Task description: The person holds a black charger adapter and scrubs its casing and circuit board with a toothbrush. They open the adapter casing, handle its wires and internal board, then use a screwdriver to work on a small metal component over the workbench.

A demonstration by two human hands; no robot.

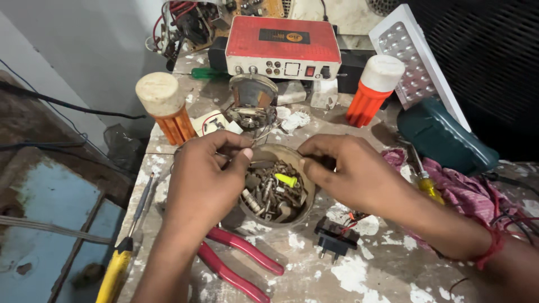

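Left hand [203,177]: hovering over the left rim of the bowl, fingers [242,159] pinching narrow; what they are holding is too small to tell.
Right hand [351,174]: resting at the right rim, fingers curling inward; grip hidden.
Bowl [291,211]: sitting mid-counter [359,275] between both hands, holding rusty screws and a yellow-green piece [286,180].
Red-handled pliers [238,261]: lying just below the bowl.
Black plug [336,238]: lying near the right wrist.

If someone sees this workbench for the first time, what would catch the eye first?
Probably the round bowl of rusty screws and small metal parts at the centre, with the left hand and right hand meeting over its rim. Behind it stands a red-topped white electronic box, flanked by two orange ribbed lamps with pale caps. Red-handled pliers lie at the front.
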